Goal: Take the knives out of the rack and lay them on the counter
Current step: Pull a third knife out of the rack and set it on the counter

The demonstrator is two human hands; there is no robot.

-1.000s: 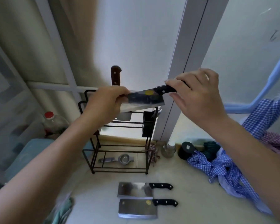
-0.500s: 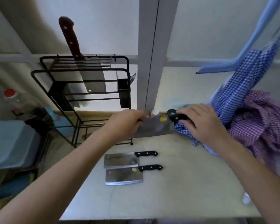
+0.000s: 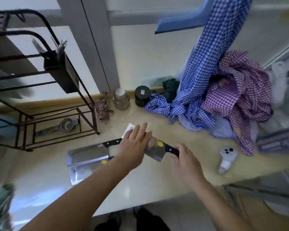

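A third cleaver (image 3: 155, 151) with a black handle and a yellow sticker lies slanted on the pale counter (image 3: 140, 189). My left hand (image 3: 133, 145) rests flat over its blade with fingers spread. My right hand (image 3: 185, 162) pinches the end of its handle. Just left of it, two more cleavers lie side by side: one (image 3: 88, 153) farther back, the other (image 3: 82, 172) nearer and partly under my left forearm. The black wire rack (image 3: 60, 67) stands at the back left, cut off by the frame edge, so what it holds is hidden.
A glass jar (image 3: 121, 100) and a black jar (image 3: 142, 95) stand by the wall. Blue checked cloth (image 3: 190, 100) and purple checked cloth (image 3: 240, 90) pile up at the right. A white controller (image 3: 227, 155) lies near the counter's front edge. A metal squeezer (image 3: 65, 125) sits under the rack.
Both hands brought the cleaver down from the rack's height to the counter, right of the two laid cleavers. My left hand has gone from gripping the blade to lying flat on it.
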